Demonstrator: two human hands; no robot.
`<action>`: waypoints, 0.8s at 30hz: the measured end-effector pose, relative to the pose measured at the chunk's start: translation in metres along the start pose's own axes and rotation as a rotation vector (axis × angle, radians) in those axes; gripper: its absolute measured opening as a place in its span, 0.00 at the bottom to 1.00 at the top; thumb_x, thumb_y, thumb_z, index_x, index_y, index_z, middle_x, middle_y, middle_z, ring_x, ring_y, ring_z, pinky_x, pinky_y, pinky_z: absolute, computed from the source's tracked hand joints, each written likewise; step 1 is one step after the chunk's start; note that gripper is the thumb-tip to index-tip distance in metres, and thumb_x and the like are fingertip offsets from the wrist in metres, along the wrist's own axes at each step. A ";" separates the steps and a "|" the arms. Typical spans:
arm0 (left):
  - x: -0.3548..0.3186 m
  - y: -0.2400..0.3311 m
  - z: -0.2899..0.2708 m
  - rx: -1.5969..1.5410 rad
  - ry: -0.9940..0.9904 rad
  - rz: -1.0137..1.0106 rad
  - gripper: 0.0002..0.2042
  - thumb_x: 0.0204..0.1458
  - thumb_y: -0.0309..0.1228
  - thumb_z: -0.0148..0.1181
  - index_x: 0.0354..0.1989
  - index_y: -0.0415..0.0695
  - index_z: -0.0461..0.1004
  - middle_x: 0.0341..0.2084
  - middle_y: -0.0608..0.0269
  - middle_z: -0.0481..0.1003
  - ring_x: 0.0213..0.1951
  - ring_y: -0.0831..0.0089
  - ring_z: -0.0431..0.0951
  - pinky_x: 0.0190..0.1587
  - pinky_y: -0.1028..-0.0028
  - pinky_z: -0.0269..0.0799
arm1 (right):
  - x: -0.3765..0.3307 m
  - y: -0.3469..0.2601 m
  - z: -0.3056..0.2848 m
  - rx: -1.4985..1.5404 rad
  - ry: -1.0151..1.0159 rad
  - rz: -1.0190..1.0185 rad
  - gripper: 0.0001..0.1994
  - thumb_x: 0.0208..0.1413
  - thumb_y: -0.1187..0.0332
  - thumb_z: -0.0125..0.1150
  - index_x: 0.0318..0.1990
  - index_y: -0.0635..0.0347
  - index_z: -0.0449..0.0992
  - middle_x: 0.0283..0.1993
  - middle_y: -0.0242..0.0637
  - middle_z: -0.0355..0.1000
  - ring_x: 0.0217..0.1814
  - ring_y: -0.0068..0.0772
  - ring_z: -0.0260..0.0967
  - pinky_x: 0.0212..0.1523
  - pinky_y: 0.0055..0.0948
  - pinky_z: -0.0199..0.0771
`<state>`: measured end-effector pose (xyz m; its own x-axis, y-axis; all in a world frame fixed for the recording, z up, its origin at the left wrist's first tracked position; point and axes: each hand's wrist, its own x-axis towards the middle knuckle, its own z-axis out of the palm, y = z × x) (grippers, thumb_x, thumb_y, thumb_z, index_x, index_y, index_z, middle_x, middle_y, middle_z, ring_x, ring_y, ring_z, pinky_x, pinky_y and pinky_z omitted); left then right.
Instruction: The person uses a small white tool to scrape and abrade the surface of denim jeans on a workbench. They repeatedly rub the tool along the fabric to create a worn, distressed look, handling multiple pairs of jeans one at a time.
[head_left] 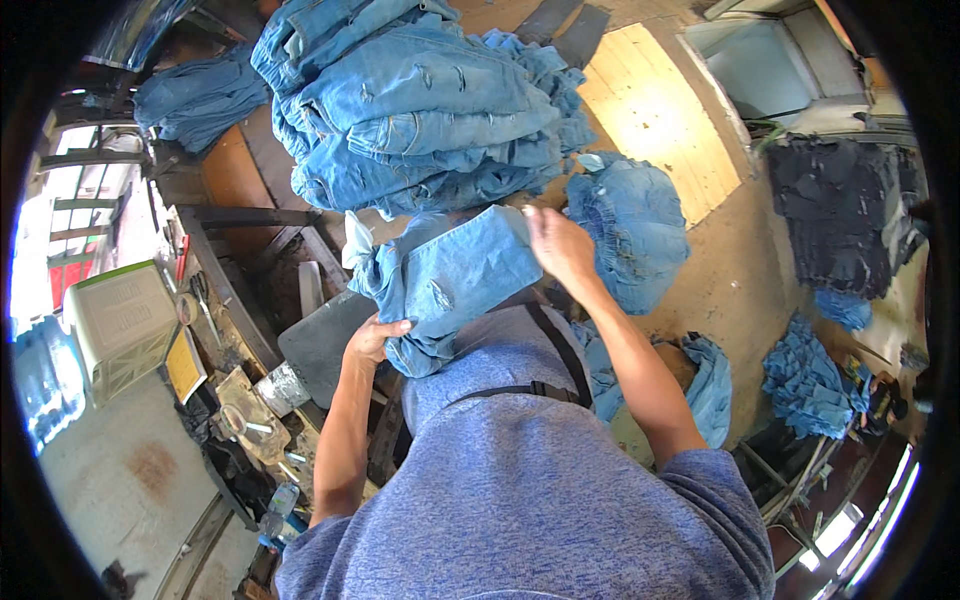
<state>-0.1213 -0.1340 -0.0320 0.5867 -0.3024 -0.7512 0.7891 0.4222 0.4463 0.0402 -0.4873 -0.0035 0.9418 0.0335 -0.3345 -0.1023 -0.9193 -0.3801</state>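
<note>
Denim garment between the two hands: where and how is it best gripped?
Probably by its right-hand end, pinched from the right: there the denim garment lies flat with a clear edge, and the right hand is already beside it. The left end is bunched and thick, so a fuller grip from the left, where the left hand is, seems better there.

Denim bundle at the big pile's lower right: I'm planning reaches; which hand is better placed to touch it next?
Probably the right hand: it is near the bundle, while the left hand holds the far side of the denim garment.
</note>
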 end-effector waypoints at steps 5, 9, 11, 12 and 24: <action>-0.049 0.011 -0.020 -0.151 0.456 0.167 0.25 0.64 0.35 0.67 0.66 0.35 0.72 0.56 0.55 0.81 0.56 0.63 0.82 0.62 0.60 0.78 | 0.008 0.088 0.045 0.689 -0.506 0.625 0.56 0.55 0.17 0.45 0.71 0.63 0.67 0.58 0.62 0.77 0.54 0.65 0.80 0.49 0.58 0.83; -0.080 0.021 -0.025 -0.167 0.579 0.278 0.22 0.67 0.38 0.63 0.63 0.36 0.74 0.56 0.54 0.81 0.55 0.61 0.83 0.59 0.58 0.80 | 0.019 0.076 0.091 1.512 -0.272 0.881 0.33 0.50 0.57 0.84 0.60 0.58 0.72 0.50 0.43 0.77 0.47 0.49 0.79 0.40 0.52 0.85; -0.080 0.023 -0.013 -0.184 0.572 0.285 0.21 0.68 0.38 0.63 0.62 0.36 0.74 0.55 0.54 0.81 0.54 0.61 0.84 0.59 0.57 0.81 | 0.056 0.124 0.074 1.383 -0.030 0.803 0.18 0.49 0.69 0.82 0.44 0.56 0.77 0.38 0.31 0.76 0.37 0.36 0.75 0.33 0.41 0.79; -0.067 0.022 -0.001 -0.185 0.548 0.359 0.21 0.68 0.40 0.63 0.60 0.36 0.76 0.53 0.55 0.82 0.52 0.62 0.85 0.57 0.59 0.82 | 0.077 0.151 0.062 1.347 0.226 0.785 0.12 0.50 0.71 0.80 0.34 0.53 0.77 0.31 0.27 0.74 0.29 0.26 0.68 0.26 0.34 0.69; 0.161 0.135 0.352 0.121 -0.143 0.306 0.21 0.70 0.43 0.59 0.59 0.39 0.75 0.51 0.56 0.81 0.51 0.66 0.83 0.58 0.64 0.79 | 0.119 0.465 -0.335 1.853 1.074 0.403 0.19 0.71 0.66 0.61 0.62 0.69 0.73 0.61 0.48 0.77 0.62 0.50 0.77 0.63 0.55 0.81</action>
<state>0.1435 -0.4267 0.0784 0.8122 -0.2977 -0.5017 0.5834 0.4101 0.7010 0.2116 -1.0423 0.0689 0.4994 -0.7875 -0.3612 0.2274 0.5215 -0.8224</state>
